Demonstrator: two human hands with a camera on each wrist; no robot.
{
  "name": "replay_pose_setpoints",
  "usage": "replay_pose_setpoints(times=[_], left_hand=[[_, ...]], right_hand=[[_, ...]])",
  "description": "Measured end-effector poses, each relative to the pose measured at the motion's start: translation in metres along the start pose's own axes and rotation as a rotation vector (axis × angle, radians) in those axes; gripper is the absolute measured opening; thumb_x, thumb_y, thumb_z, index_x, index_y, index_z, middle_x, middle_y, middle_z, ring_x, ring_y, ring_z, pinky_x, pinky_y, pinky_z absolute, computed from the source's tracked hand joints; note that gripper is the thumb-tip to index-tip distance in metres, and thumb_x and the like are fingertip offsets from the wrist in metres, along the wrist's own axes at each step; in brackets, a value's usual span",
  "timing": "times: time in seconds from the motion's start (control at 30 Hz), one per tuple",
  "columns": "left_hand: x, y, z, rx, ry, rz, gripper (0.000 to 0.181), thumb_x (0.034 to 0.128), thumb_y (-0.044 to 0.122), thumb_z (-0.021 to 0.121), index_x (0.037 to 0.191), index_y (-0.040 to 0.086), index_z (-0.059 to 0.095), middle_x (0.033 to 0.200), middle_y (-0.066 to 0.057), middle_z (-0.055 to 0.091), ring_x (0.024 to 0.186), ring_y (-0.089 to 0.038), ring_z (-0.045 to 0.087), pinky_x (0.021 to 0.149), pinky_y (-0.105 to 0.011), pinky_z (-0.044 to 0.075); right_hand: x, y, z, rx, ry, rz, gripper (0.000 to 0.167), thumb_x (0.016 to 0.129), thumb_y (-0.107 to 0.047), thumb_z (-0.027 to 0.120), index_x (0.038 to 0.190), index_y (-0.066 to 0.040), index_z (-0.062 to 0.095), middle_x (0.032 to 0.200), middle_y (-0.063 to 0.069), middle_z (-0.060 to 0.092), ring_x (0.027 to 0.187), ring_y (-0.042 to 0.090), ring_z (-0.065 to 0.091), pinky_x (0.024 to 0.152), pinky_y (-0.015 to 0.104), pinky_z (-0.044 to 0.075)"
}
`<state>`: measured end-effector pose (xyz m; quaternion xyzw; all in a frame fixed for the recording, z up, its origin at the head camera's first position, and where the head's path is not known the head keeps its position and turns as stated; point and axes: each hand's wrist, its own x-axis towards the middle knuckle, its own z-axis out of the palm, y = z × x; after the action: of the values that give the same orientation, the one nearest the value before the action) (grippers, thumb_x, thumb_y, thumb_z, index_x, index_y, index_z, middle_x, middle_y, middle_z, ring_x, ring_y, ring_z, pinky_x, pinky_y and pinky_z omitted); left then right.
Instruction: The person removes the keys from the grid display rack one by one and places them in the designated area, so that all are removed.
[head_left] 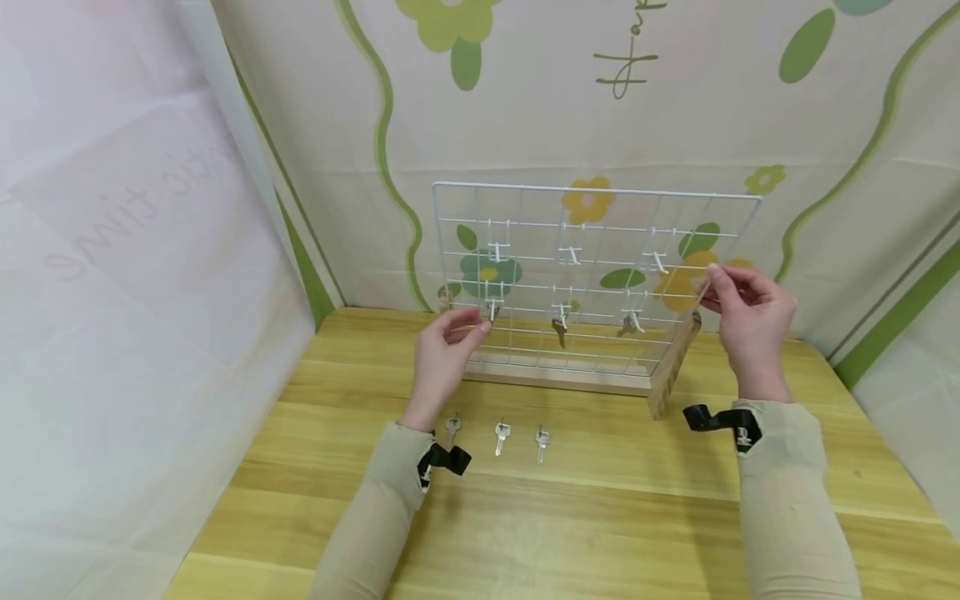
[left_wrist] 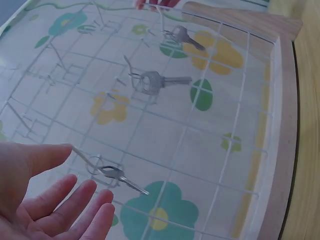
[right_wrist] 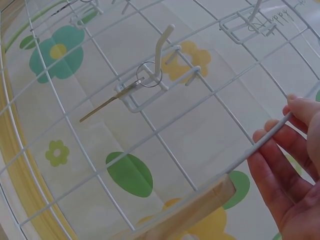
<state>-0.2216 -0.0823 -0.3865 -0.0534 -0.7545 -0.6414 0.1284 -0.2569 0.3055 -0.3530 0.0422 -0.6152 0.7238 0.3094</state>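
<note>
Sleeves (head_left: pixel 787 500): seen nearest, left and right.
Loose keys (head_left: pixel 502 437): laid in a row on the table (head_left: pixel 600 500), near side of the rack (head_left: pixel 592 191), long axes near-to-far, blades pointed near.
Left hand (head_left: pixel 442 354): released, fingers loosely opened, thumb tip held at the lower left hook (left_wrist: pixel 82 156).
Right hand (head_left: pixel 753 329): rack's right edge pinched.
Hung keys (left_wrist: pixel 152 82): carried on lower hooks, blades pointed down.

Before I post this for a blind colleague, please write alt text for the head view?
A person's right hand grips the right edge of a white wire grid while the left hand is at its lower-left hook. Keys hang on the three lower hooks; the upper three are bare, and three more keys lie on the table.
</note>
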Motion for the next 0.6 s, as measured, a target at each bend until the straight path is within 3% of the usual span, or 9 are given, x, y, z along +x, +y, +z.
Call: replay_pose_setpoints(times=[0.3, 0.6], left_hand=[[0.022, -0.021, 0.011, -0.012, 0.014, 0.059, 0.03, 0.0937, 0.007, 0.074, 0.122, -0.001, 0.069, 0.113, -0.011, 0.071, 0.099, -0.025, 0.071, 0.086, -0.031, 0.058], [0.026, -0.023, 0.014, -0.012, 0.039, 0.067, 0.022, 0.0936, 0.006, 0.074, 0.115, 0.002, 0.072, 0.11, -0.009, 0.072, 0.097, -0.024, 0.071, 0.085, -0.03, 0.058]], right_hand=[[-0.001, 0.0, 0.001, 0.005, -0.006, -0.004, 0.031, 0.088, -0.01, 0.081, 0.107, 0.012, 0.072, 0.087, 0.014, 0.073, 0.073, 0.019, 0.073, 0.071, 0.03, 0.057], [0.0, 0.0, 0.001, 0.01, -0.004, 0.015, 0.032, 0.087, -0.011, 0.081, 0.108, 0.012, 0.072, 0.087, 0.012, 0.073, 0.076, 0.021, 0.073, 0.072, 0.03, 0.057]])
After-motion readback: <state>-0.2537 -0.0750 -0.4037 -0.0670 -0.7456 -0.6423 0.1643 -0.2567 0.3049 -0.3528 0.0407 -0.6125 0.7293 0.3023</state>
